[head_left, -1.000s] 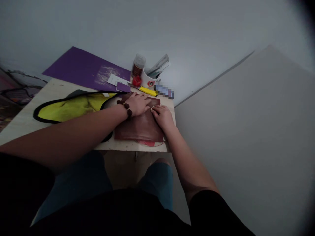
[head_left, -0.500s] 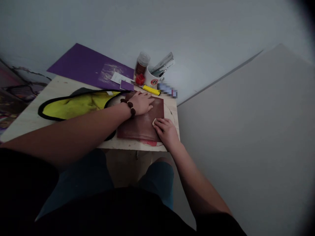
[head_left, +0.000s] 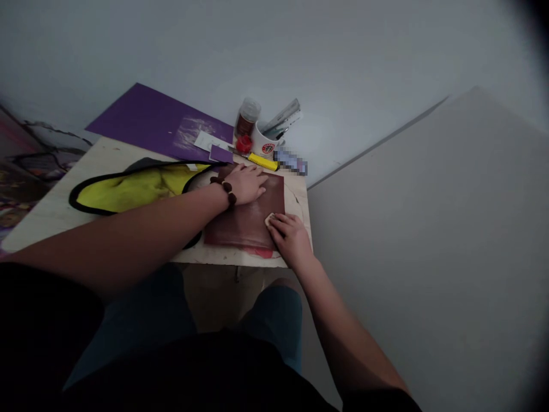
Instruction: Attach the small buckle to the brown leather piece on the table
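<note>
Pale wood surface (head_left: 55,206): I log, near its front edge, brown-red sheet (head_left: 249,224), smudged whitish; cream pad (head_left: 269,220). Towards left edge: yellow cloth (head_left: 124,191), black-bordered. Along back edge: purple board (head_left: 146,117), white-scuffed; white mug (head_left: 258,139), red emblem (head_left: 268,149).

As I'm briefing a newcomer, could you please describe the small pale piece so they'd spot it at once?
On the wooden table lies a brown sheet. At its right side, the right hand holds the small pale piece, whose light colour stands out against the sheet.
</note>
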Motion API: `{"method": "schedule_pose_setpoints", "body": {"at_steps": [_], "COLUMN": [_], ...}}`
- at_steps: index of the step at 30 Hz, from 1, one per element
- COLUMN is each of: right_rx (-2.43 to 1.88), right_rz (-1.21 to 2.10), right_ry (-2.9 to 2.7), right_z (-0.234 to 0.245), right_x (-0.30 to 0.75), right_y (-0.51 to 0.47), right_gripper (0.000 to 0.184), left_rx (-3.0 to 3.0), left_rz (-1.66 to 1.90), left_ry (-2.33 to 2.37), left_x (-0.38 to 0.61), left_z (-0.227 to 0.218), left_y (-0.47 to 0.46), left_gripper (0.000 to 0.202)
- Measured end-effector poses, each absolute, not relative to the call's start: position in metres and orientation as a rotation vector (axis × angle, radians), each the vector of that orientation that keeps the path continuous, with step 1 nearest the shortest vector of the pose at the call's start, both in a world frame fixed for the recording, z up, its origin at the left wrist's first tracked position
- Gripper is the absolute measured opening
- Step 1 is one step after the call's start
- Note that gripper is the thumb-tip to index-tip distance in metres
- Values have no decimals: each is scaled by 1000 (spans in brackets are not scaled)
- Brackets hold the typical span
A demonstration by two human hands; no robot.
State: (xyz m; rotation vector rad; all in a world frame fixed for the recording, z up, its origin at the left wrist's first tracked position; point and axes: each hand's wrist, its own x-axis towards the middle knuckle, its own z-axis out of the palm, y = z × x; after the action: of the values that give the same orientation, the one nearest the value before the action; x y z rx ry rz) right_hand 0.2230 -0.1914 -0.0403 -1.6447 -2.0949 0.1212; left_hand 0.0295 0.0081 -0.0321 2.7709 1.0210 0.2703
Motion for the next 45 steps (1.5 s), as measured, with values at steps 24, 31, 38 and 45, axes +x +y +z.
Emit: {"method": "schedule_pose_setpoints", "body": {"at_steps": [24,31,38,45], "right_rx": [-1803,-1874,-1771,-1690], "right_rz": [145,81,161,211], "right_ry": [-2103,-2158,-2189,-2127], "right_z": [-35,-35,-29,-38], "right_x": [231,252,235,219], "right_y": [-176,-103,-139,-191], "right_gripper": [35,30,33,37], "left_rx": [2748,2788,2776,2808], "left_rz": [267,276,254,265], "left_ry": [1035,1017,1026,987], "left_x": [30,29,29,27], "left_z": [-36,-36,-34,-38], "left_y": [11,10,10,16], "left_gripper": [54,53,55,55]}}
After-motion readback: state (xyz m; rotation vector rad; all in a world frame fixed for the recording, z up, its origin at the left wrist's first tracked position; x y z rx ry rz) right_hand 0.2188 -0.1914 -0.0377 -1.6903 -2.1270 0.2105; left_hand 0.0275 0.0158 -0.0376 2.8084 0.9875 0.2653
